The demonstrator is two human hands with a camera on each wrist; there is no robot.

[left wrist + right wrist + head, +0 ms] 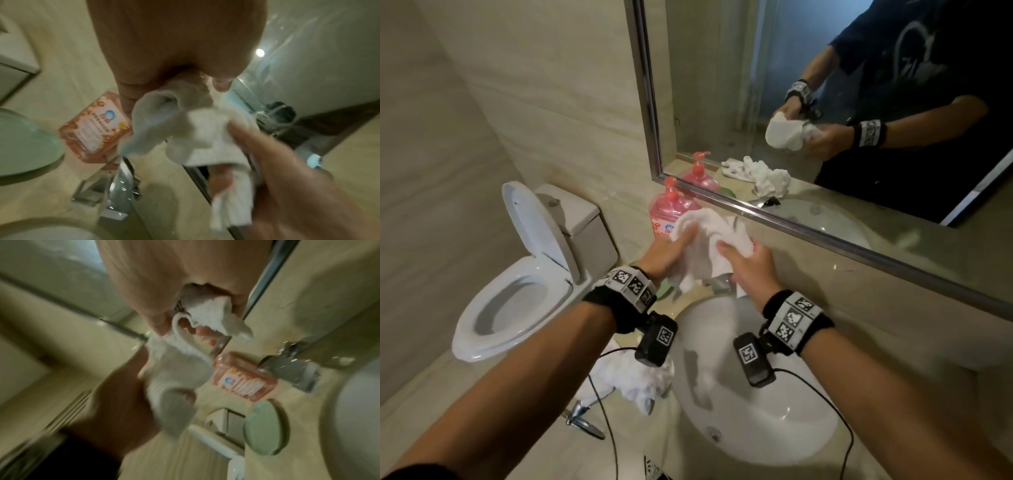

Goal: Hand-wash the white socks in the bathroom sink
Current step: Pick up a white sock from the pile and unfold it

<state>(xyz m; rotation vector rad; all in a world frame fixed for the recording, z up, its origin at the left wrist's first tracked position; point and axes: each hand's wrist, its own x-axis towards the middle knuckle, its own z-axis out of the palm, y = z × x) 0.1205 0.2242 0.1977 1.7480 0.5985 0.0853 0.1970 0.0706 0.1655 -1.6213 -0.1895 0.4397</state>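
- A white sock (709, 240) is bunched between both hands, held up above the back rim of the sink (774, 442), in front of the pink soap bottle (671, 209).
- The left hand (671, 255) and right hand (751, 270) each curl round one end of it.
- More white socks (640, 380) lie heaped on the surface left of the basin, so washing looks underway, with that pile probably left.

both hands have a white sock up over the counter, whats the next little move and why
Probably lower the white sock into the sink under the faucet. The left hand and right hand grip it bunched, above the basin's back rim rather than in it. No water shows running, and more socks wait on the counter beside the basin.
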